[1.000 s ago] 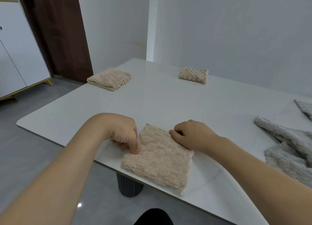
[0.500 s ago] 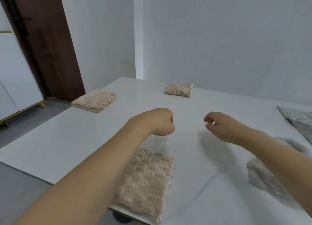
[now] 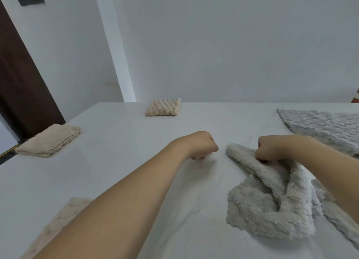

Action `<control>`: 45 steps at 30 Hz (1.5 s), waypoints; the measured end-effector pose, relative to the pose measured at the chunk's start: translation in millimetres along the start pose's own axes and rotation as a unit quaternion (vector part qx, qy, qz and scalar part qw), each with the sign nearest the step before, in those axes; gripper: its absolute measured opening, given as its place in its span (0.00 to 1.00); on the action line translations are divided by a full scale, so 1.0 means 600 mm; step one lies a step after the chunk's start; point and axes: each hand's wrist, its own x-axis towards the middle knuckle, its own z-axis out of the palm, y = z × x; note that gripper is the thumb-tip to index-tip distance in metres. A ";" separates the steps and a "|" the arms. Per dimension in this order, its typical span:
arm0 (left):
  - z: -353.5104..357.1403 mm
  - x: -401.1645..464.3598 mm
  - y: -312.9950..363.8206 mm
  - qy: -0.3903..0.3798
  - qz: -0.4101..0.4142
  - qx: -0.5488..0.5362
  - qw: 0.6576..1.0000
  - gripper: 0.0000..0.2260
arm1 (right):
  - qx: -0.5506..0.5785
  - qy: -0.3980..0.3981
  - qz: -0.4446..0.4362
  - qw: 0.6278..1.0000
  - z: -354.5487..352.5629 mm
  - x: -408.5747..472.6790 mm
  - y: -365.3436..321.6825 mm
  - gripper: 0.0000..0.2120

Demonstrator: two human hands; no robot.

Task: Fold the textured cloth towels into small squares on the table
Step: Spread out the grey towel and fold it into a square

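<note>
The right hand [image 3: 272, 149] is curled onto the near corner of a crumpled grey towel [image 3: 270, 196], which lies on the right part of the white table [image 3: 120, 157]; a fold of pile is held under the knuckles, though the fingertips themselves are hidden. The left hand [image 3: 202, 145] is held just beside that towel's tip, apart from it, with fingers curled under and nothing seen in them. 3 beige pieces are noted as already folded: 1 at the far edge [image 3: 163, 107], 1 stack at the left edge [image 3: 49, 140], and 1 at the near edge [image 3: 56, 223], partly covered by the left forearm. A 2nd grey towel [image 3: 320, 128] is spread flat at far right.

The step in hand is judged to be the opening-out of the crumpled towel. It is advised that a 2nd corner be taken by the left hand, the cloth be drawn flat and smoothed, and the edges be matched before any crease is pressed.
</note>
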 end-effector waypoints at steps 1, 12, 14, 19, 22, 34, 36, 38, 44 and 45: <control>0.012 0.013 0.012 0.000 0.006 -0.029 1.000 0.03 | 0.015 -0.002 -0.012 1.000 0.005 0.002 0.006 0.05; 0.015 0.048 0.046 0.062 -0.017 -0.129 0.990 0.09 | 0.267 0.070 -0.191 0.942 0.002 0.031 0.010 0.10; -0.016 0.027 0.036 0.096 -0.030 -0.182 0.978 0.08 | 0.309 0.048 -0.193 0.930 -0.013 0.029 -0.003 0.15; -0.117 -0.034 -0.014 0.251 -0.054 -0.293 0.921 0.03 | 0.413 -0.002 -0.253 0.875 -0.056 0.019 -0.061 0.21; -0.183 -0.081 -0.054 0.344 -0.038 -0.289 0.893 0.03 | 0.402 -0.014 -0.280 0.871 -0.081 0.010 -0.099 0.14; -0.355 -0.126 -0.193 0.329 -0.026 -0.138 0.934 0.08 | 0.637 0.154 -0.204 0.727 -0.121 0.074 -0.246 0.11; -0.359 -0.101 -0.207 0.364 -0.017 -0.139 0.921 0.07 | 0.625 0.199 -0.185 0.732 -0.125 0.099 -0.257 0.15; -0.362 -0.077 -0.212 0.399 0.006 -0.165 0.902 0.07 | 0.603 0.237 -0.182 0.740 -0.143 0.115 -0.267 0.11; -0.380 -0.069 -0.163 0.499 0.160 -0.205 0.826 0.05 | 0.635 0.314 -0.203 0.676 -0.250 0.106 -0.269 0.13; -0.379 -0.074 -0.156 0.501 0.180 -0.206 0.821 0.05 | 0.652 0.310 -0.205 0.660 -0.261 0.097 -0.266 0.13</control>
